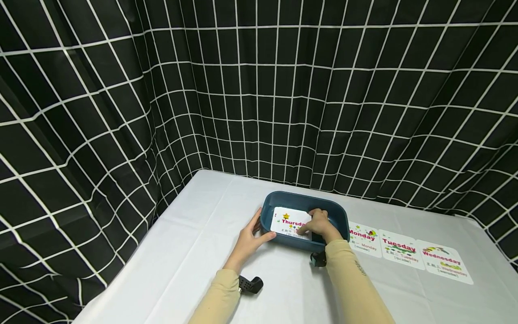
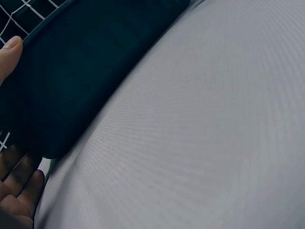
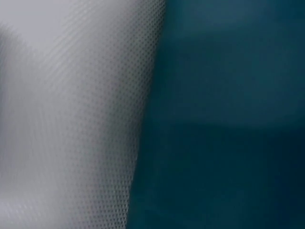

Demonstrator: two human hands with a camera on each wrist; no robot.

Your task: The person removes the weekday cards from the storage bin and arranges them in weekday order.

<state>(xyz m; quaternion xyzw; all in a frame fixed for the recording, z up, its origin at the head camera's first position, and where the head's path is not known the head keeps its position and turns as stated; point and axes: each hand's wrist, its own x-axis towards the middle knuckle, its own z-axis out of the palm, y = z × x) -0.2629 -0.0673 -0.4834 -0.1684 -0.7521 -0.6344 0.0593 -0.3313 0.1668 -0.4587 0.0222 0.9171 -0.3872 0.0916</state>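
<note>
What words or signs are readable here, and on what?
"Thursday", end partly covered by right hand: flashcard in teal bin.
"Monday", repeated smaller: row's left card.
"Tuesday", repeated smaller: middle card.
"Wednesday", repeated smaller: right card.
Too small to read: other card print, including Chinese characters; lettering on the right sleeve.

White Thursday card [image 1: 286,223], face up, inside blue bin [image 1: 295,242].

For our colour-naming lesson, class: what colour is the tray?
The tray is dark teal blue, seen best in the head view.
</note>
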